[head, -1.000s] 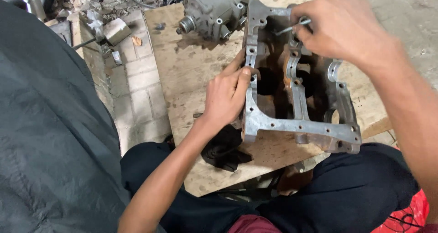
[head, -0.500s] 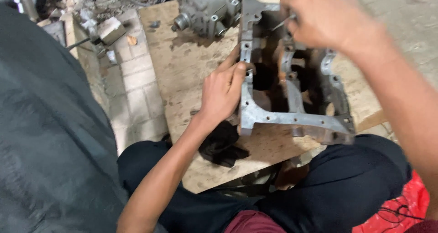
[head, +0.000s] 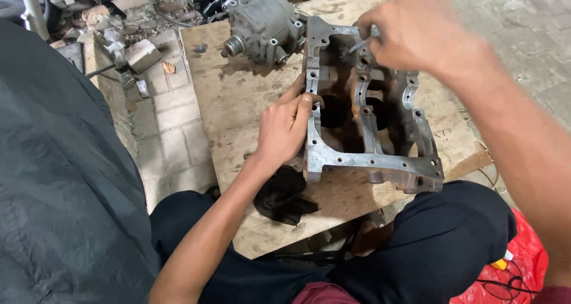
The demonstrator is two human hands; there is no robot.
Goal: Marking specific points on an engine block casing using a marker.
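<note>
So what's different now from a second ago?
Hardly anything. The right hand has kept hold of its thin metal tool, poking it into the far end of the grey engine casing, and seems to have shifted only slightly. The left hand still grips the casing's near-left wall. Casing, grey motor part and wooden board stayed put.

Bare board (head: 238, 107) left of engine casing (head: 369, 155); compressor (head: 264, 27) blocks behind.
</note>
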